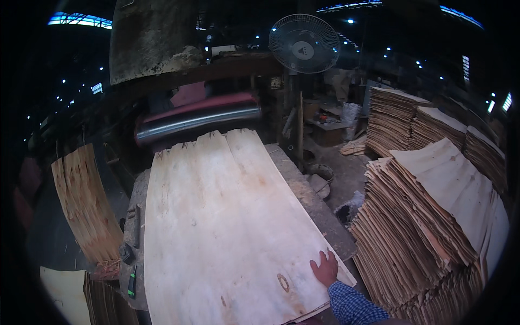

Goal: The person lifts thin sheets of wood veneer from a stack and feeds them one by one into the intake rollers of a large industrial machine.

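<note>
A large pale wood veneer sheet [222, 216] lies in front of me, its far edge ragged and close to a shiny metal roller [200, 122]. More sheet edges show beneath it at the near right corner. Flat on that corner rests my right hand [325, 268], fingers spread, holding nothing. The blue checked sleeve comes in from the lower right. My left hand is outside the picture.
Tall veneer stacks [417, 233] stand close on the right, with further stacks [390, 119] behind. A fan [304, 44] stands beyond the worktable [319, 208]. On the table's left edge lies a green-and-black utility knife [132, 281]. A brown veneer strip [86, 203] leans at left.
</note>
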`<state>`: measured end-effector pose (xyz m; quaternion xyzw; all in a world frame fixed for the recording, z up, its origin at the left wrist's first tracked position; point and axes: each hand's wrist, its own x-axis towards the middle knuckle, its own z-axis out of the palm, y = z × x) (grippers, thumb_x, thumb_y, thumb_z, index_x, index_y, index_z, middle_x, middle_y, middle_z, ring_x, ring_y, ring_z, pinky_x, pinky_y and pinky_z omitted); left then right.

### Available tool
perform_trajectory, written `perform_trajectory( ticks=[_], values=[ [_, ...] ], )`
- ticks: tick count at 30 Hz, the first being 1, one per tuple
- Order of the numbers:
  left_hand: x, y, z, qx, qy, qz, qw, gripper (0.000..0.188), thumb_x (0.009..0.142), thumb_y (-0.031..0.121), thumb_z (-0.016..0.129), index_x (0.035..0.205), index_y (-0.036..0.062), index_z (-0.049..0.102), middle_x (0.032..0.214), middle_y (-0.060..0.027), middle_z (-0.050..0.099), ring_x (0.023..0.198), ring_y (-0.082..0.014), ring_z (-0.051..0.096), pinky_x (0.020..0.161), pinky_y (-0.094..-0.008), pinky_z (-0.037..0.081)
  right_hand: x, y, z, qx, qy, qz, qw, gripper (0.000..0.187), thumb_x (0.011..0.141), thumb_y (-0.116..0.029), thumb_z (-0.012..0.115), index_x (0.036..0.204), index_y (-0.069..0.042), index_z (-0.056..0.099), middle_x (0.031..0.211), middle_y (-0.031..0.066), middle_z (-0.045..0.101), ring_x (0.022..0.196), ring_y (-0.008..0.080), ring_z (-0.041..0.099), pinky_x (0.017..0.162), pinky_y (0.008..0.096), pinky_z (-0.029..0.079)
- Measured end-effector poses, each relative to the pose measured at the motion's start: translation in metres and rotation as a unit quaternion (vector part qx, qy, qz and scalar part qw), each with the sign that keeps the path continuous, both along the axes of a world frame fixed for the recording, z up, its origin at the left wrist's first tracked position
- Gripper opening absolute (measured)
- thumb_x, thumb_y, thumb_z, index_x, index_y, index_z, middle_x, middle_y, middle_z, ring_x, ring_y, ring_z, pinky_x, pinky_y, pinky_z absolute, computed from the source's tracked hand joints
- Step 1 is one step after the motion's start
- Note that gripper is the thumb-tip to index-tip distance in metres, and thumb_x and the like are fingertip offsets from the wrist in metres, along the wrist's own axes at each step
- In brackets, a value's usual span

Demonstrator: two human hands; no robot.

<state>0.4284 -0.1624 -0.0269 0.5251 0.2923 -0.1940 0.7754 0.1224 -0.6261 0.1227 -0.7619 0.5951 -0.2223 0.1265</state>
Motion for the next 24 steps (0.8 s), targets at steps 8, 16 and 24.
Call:
perform_trajectory(
  ticks=[8,16,24],
  values=[
    [0.009,0.008,-0.023,-0.003,0.005,0.000,1.000,0.061,0.087,0.074,0.047,0.101,0.0162,0.062,0.053,0.0033,0.042,0.036,-0.0108,0.026,0.033,-0.0285,0.018,-0.001,0.001,0.000,-0.005,-0.017,-0.002,1.000,0.065,0.082,-0.045,0.069,0.131,-0.004,0.055,0.137,0.0250,0.043,0.126,0.0409,0.043,0.104,0.0485,0.036],
    [0.010,0.010,-0.029,-0.001,-0.010,0.003,1.000,0.061,0.087,0.073,0.048,0.102,0.0160,0.062,0.054,0.0032,0.043,0.038,-0.0107,0.028,0.034,-0.0284,0.019,-0.005,-0.012,0.013,0.040,0.007,0.002,0.999,0.063,0.080,-0.048,0.071,0.124,-0.005,0.059,0.128,0.0225,0.051,0.112,0.0359,0.056,0.091,0.0449,0.048],
    [0.007,0.017,-0.044,-0.012,-0.032,0.015,0.999,0.060,0.088,0.072,0.049,0.105,0.0153,0.061,0.056,0.0030,0.045,0.039,-0.0106,0.031,0.035,-0.0284,0.021,-0.013,-0.056,0.081,0.158,-0.042,0.028,0.986,0.051,0.078,-0.045,0.069,0.108,-0.005,0.068,0.100,0.0147,0.070,0.094,0.0291,0.066,0.083,0.0406,0.050]
  ],
)
